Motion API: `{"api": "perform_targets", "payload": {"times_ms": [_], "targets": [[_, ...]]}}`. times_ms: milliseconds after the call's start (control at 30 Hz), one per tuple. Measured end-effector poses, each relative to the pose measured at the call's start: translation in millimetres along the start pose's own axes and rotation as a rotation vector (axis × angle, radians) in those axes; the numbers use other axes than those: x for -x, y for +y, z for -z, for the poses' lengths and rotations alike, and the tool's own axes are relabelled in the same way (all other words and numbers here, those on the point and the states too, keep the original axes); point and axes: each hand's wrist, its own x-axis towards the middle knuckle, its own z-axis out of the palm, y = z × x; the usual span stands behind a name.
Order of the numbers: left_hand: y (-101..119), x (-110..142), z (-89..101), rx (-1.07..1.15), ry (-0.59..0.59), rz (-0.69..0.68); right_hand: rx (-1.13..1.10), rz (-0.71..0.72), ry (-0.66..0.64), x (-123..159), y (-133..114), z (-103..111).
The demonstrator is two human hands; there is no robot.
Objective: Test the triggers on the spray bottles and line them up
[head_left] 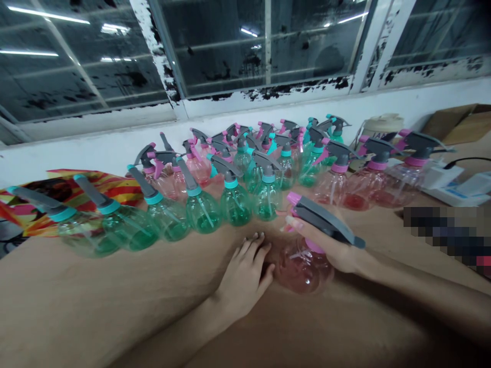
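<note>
A pink spray bottle (303, 271) with a grey and pink trigger head leans slightly over the brown table. My right hand (337, 251) is closed around its neck and trigger, fingers at the pink nozzle end. Beside the bottle's left side, my left hand (245, 273) rests palm down on the table with its fingers stretched out, holding nothing. Just beyond the hands stands a row of green spray bottles with turquoise collars, the nearest one (267, 202) close to my left fingertips. Pink spray bottles (333, 184) stand to the right of that row.
More pink and green bottles crowd behind, toward the white wall and window (253, 46). A colourful plastic bag (115, 191) lies at left. At right are a white power strip (456, 186), a cardboard box (460, 122) and a cream-coloured container (383, 123).
</note>
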Motion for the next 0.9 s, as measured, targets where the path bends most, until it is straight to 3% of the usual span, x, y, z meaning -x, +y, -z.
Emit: {"api": "perform_targets", "payload": {"times_ms": [233,333,600,900], "targets": [[0,1,-1.8,0.002,0.037,-0.007,0.011,0.043,0.004,1,-15,0],[0,1,-1.6,0.004,0.030,-0.005,0.053,0.006,0.069,3,-13,-2],[1,0,-1.3,0.002,0.026,-0.002,0.040,-0.046,0.075,4,-6,-5],[1,0,-0.6,0.012,0.019,-0.003,-0.046,-0.023,-0.043,1,-8,-2]]}}
